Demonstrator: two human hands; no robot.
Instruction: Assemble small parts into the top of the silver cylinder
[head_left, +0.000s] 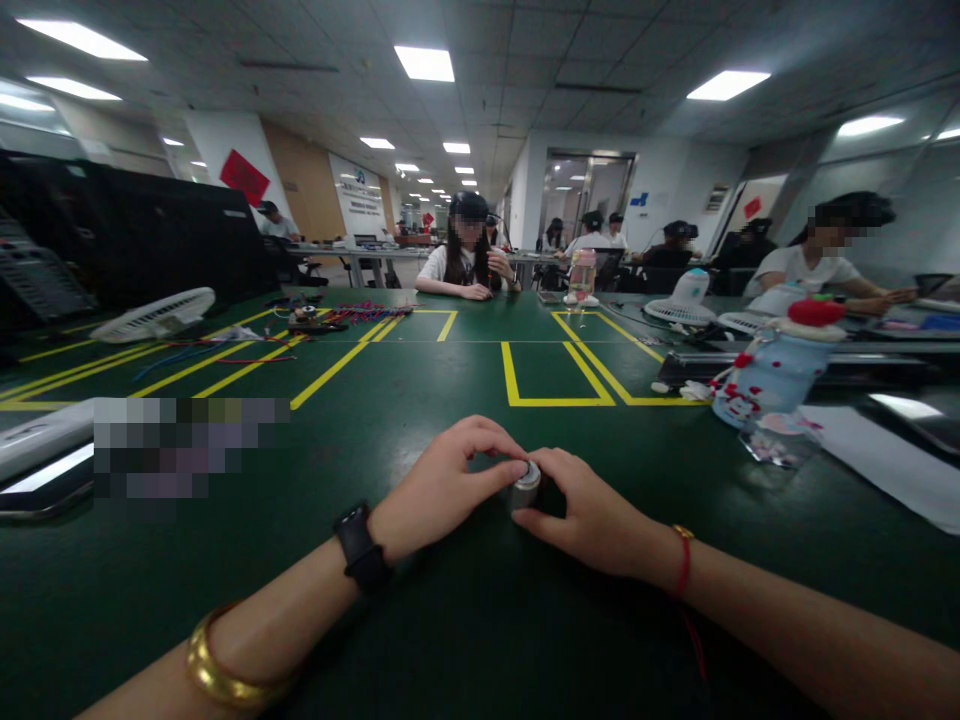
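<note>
Metal cylinder (pixel 526 484) stands upright, axis vertical, between left hand (pixel 442 480) and right hand (pixel 592 515).

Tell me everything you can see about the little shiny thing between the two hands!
The small metal cylinder looks silvery and shiny, like steel or aluminium, with a round, paler top face. It stands upright on the dark green table, near the front edge, in the middle of the view. The left hand touches its top with thumb and fingertips, and the right hand cups its other side. Most of its body is hidden by the fingers, so any markings cannot be seen.
</note>
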